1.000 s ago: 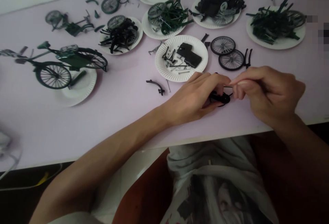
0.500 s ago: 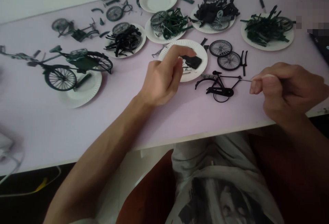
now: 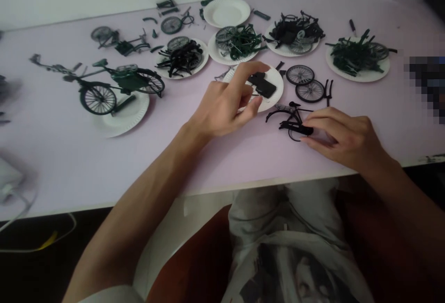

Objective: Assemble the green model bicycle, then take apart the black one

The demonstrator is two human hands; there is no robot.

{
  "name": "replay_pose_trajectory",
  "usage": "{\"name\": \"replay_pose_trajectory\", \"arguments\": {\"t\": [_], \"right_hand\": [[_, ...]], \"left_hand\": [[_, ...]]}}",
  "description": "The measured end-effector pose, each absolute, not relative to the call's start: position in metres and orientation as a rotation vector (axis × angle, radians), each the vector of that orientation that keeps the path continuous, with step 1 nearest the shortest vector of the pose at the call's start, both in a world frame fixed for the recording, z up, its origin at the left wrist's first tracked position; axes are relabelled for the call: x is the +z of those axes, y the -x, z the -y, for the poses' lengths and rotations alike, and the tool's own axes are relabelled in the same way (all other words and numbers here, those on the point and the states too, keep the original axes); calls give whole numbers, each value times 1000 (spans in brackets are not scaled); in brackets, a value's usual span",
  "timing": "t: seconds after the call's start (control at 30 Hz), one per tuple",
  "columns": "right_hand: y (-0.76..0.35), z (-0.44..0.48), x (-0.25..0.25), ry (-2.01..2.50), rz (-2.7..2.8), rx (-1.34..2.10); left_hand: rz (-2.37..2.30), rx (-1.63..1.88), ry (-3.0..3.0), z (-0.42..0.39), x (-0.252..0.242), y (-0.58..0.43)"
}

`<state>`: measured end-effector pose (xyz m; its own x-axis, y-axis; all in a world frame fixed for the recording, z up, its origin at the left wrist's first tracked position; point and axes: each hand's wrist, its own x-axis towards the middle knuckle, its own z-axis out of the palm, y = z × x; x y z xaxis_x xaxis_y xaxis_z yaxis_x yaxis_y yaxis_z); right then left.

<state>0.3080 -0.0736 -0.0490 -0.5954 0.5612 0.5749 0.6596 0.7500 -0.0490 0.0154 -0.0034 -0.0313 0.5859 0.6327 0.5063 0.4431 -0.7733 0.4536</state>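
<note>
A black model bicycle frame [image 3: 296, 124] lies on the table, with a seat, chain case and rear mudguard. The fingers and thumb of my right hand [image 3: 344, 138] close on its chain case and hide the front end. My left hand [image 3: 225, 104] hovers over the near edge of a white paper plate [image 3: 278, 78]. Its index finger and thumb are curved and apart, with nothing visible between them. Black flat parts [image 3: 266, 90] rest on that plate. Behind the frame are two loose spoked wheels [image 3: 310, 91] and a black fork [image 3: 328, 92].
An assembled green model bicycle [image 3: 121, 83] stands at the left on a paper plate [image 3: 137, 120]. Along the back are piles of black parts [image 3: 182, 57] and green parts [image 3: 239, 43] on plates. A screwdriver [image 3: 352, 27] lies at the back right. The table's front edge [image 3: 208, 189] runs close by.
My right hand has moved left from the frame's front end onto the chain case; the thin metal piece it held no longer shows. My left thumb has spread from the index finger.
</note>
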Motion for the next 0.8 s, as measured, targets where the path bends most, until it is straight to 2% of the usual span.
{"name": "replay_pose_trajectory", "arguments": {"t": [0.3,0.47,0.63,0.8], "right_hand": [[-306,73,-49,909,2340,-93],[-306,74,-48,905,2277,-56],[-306,76,-47,957,2186,-52],[-302,80,-45,1043,2099,92]], "left_hand": [[-965,1067,-2589,-8,-35,0],[-576,1192,-2968,4,-41,-26],[-396,997,-3172,26,-38,-54],[-465,1035,-3110,26,-41,-53]]}}
